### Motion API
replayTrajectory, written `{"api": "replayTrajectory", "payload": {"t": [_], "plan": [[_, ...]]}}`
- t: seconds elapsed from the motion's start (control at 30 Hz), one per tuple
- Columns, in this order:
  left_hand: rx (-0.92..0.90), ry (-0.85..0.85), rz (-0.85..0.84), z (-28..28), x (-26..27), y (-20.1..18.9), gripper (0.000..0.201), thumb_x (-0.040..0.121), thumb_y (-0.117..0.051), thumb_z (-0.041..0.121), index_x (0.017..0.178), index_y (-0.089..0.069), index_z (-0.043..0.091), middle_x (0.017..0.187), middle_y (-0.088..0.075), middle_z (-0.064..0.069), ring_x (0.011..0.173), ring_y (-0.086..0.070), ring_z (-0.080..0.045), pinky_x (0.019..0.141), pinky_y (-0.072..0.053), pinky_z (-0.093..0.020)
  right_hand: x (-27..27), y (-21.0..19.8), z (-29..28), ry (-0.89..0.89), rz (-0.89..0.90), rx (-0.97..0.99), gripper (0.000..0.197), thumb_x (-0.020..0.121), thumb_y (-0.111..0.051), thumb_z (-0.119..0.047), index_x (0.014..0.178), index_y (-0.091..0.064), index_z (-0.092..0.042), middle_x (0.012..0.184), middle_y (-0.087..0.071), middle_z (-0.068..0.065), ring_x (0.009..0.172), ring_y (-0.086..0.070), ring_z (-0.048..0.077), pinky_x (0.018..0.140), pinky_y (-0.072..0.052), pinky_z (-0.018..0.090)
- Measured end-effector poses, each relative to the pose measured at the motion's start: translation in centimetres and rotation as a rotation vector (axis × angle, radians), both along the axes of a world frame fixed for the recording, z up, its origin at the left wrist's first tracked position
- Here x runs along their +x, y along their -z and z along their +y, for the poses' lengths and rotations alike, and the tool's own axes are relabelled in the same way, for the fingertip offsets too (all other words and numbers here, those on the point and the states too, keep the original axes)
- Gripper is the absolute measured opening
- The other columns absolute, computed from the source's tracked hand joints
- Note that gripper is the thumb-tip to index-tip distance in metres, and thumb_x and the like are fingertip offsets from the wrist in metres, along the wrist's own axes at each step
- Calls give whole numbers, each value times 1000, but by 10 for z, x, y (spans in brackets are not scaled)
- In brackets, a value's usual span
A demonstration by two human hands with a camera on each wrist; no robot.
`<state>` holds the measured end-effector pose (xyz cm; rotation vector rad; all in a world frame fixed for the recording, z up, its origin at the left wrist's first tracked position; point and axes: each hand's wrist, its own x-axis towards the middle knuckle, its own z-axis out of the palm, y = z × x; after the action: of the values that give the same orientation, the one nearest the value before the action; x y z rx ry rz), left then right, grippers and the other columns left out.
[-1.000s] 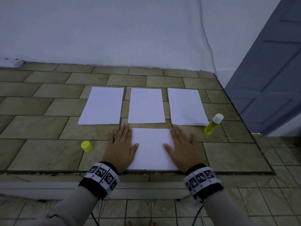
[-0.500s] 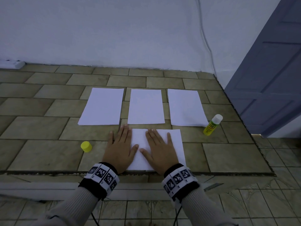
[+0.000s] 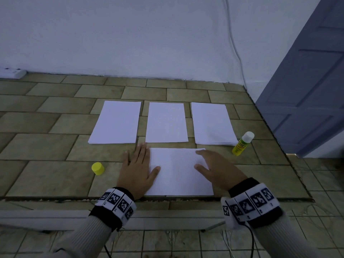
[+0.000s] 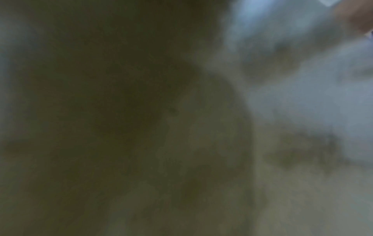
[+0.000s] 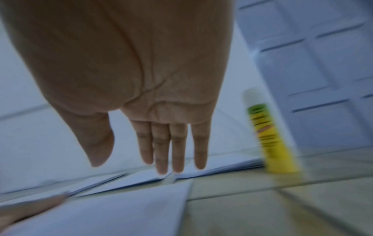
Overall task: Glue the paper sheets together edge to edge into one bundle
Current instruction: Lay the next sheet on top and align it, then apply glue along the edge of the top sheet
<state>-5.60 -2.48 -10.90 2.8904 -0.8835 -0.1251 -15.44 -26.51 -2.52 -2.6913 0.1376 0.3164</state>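
White power strip (image 3: 11, 73) upper left on tan tiled floor (image 3: 46, 175); white cable (image 3: 235, 45) down the wall; blue-grey panelled door (image 3: 309, 90) right.

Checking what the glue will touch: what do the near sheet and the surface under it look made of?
Near sheet: thin matte white paper, lying flat with crisp edges. Surface: probably glazed ceramic or stone tile, olive-tan, in brick-laid slabs with visible grout lines and a faint sheen.
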Motion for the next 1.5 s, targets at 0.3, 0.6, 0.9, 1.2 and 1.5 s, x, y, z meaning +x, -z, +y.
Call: {"api": "replayTrajectory", "payload": {"t": [0.3, 0.6, 0.9, 1.2, 1.5], "plan": [[50, -5, 37, 1, 0, -5, 117, 66, 26, 82, 155, 3, 10, 162, 12, -6, 149, 14, -18, 119, 7, -50, 36, 14, 0, -140, 42, -308, 49, 94, -47, -33, 135, -36, -10, 135, -43, 9, 124, -42, 27, 102, -37, 41], [34, 33, 32, 2, -1, -5, 113, 71, 20, 83, 156, -2, 12, 162, 10, -6, 149, 13, -22, 119, 6, -53, 59, 3, -4, -74, 119, -302, 12, 90, -46, -18, 97, -40, -10, 101, -37, 7, 97, -42, 23, 80, -41, 34], [-51, 31, 33, 3, -1, -5, 106, 78, 11, 83, 156, -1, 12, 163, 7, -5, 150, 9, -19, 119, 5, -53, 60, -51, -28, -71, 1, -51, 19, 92, -48, 0, 94, -54, -18, 95, -58, 2, 83, -56, 13, 61, -41, 15], [-60, 30, 15, 3, -3, -4, 108, 77, 12, 83, 154, 2, 8, 159, 14, -5, 148, 13, -16, 118, 12, -48, 93, -80, -59, 238, -341, 208, 12, 84, -66, -5, 92, -68, -15, 85, -64, 2, 76, -62, 17, 71, -53, 23], [9, 23, 16, 3, -3, -5, 111, 74, 18, 82, 155, 2, 8, 162, 11, -5, 148, 16, -16, 116, 15, -48, 134, 18, -1, 512, -306, 412, 15, 82, -69, -6, 97, -66, -6, 79, -54, -2, 87, -58, 22, 86, -51, 31]]}}
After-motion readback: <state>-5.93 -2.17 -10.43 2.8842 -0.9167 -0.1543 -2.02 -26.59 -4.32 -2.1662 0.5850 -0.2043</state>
